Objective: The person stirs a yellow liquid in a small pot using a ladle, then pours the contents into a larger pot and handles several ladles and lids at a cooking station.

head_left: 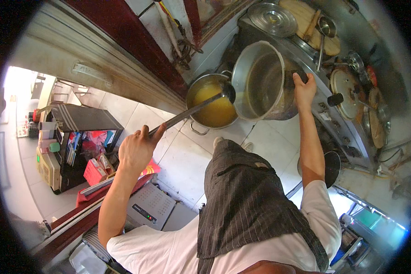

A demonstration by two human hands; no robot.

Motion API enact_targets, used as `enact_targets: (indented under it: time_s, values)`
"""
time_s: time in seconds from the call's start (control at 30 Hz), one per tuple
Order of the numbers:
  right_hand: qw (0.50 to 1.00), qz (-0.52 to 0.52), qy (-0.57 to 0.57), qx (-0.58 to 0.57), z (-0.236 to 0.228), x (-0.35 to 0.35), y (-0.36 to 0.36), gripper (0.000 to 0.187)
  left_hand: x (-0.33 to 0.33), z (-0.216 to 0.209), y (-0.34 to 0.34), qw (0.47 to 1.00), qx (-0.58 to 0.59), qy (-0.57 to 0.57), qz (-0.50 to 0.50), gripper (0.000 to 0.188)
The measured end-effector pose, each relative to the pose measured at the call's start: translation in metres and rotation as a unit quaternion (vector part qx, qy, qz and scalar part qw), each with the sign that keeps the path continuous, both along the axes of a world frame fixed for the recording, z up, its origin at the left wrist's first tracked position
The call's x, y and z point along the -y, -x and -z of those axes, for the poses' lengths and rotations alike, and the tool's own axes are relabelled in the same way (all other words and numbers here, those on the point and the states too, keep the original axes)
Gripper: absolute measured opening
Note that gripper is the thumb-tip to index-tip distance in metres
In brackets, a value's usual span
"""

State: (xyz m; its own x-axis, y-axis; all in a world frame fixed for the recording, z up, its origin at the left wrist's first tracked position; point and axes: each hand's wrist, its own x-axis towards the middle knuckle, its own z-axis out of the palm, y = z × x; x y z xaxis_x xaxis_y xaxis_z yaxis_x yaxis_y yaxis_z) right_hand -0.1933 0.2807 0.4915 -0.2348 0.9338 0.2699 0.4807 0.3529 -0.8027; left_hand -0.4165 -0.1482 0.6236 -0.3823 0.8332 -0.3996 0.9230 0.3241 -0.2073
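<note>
My left hand [139, 148] is closed around the long metal handle of a ladle [183, 114]. The ladle's round bowl is over the far right rim of a two-handled stockpot [190, 97] on the tiled floor. Yellow liquid [209, 112] fills part of that stockpot. With my right hand [304, 92] I grip the black handle of a large metal pot [290, 98]. This pot is tipped on its side, its wide mouth facing left toward the stockpot and its lip close to the ladle bowl. Some liquid shows inside the tilted pot.
Along the right runs a metal counter [326, 116] with lids [345, 93], wooden boards and a small ladle [326, 27]. A door frame [137, 68] stands left of the stockpot. A black cabinet [80, 150] is further left, and a grey appliance [150, 205] sits below my left arm.
</note>
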Motion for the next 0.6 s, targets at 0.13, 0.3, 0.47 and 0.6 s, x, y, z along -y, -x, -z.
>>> enact_targets:
  time_s: [0.13,0.3,0.47,0.6]
  values:
    - [0.999,0.004,-0.048,0.015,0.003,0.005,0.008,0.049,-0.036,0.047,-0.006,0.994,0.03,-0.102,-0.003,0.062]
    - [0.996,-0.049,0.065,0.026,-0.037,0.026,0.01,0.048,-0.119,0.105,-0.039,0.979,0.123,-0.158,-0.048,0.036]
    - [0.999,-0.01,-0.025,0.017,-0.004,0.008,0.003,0.052,-0.131,0.131,-0.044,0.983,0.108,-0.15,0.02,0.043]
    - [1.0,0.003,-0.006,0.014,0.004,0.006,0.003,0.055,-0.107,0.133,-0.034,0.981,0.048,-0.161,0.101,0.048]
